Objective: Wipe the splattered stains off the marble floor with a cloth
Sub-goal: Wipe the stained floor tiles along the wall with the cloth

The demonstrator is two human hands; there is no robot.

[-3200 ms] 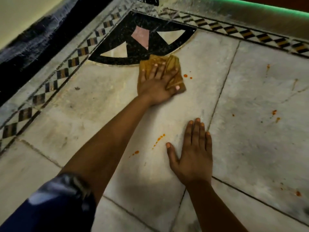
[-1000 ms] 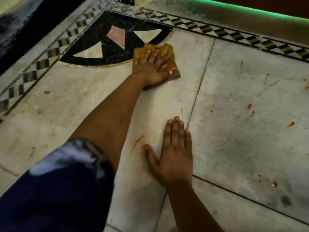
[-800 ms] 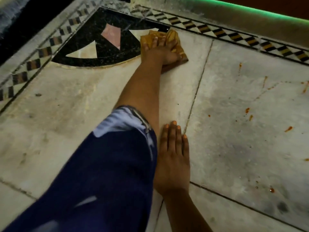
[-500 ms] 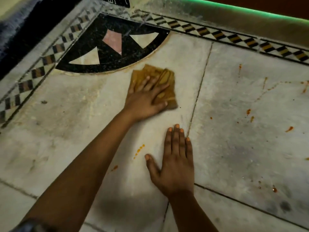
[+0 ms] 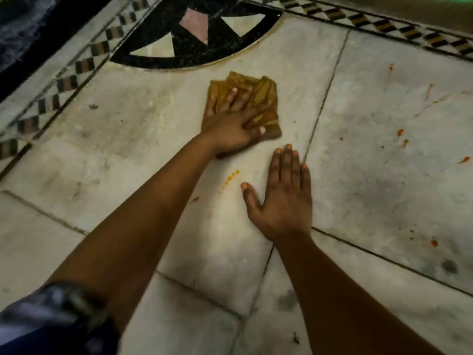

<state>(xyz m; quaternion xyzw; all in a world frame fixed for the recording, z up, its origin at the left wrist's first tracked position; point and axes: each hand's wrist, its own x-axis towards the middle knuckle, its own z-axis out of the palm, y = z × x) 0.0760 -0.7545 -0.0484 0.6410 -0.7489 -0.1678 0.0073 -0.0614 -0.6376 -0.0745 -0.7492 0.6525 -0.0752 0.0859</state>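
Observation:
A crumpled mustard-yellow cloth [image 5: 266, 94] lies on the pale marble floor [image 5: 115, 149], just below the black inlay. My left hand [image 5: 231, 126] presses flat on it with fingers spread. My right hand [image 5: 281, 198] rests flat on the floor, palm down, a little nearer and to the right. Small orange stains [image 5: 231, 176] sit between the two hands, near my left forearm. More orange splatters [image 5: 399, 133] dot the slab on the right, with another spot [image 5: 433, 242] lower right.
A black fan-shaped inlay [image 5: 194, 34] with pink and cream triangles fills the corner. Checkered border strips [image 5: 384, 23] run along the far edge and the left edge [image 5: 64, 83]. Dark grout lines [image 5: 325, 98] cross the floor. A dark wall base lies at top left.
My left hand has drawn the cloth back from the inlay's edge toward me, close to my right hand. The right hand stays planted on the floor.

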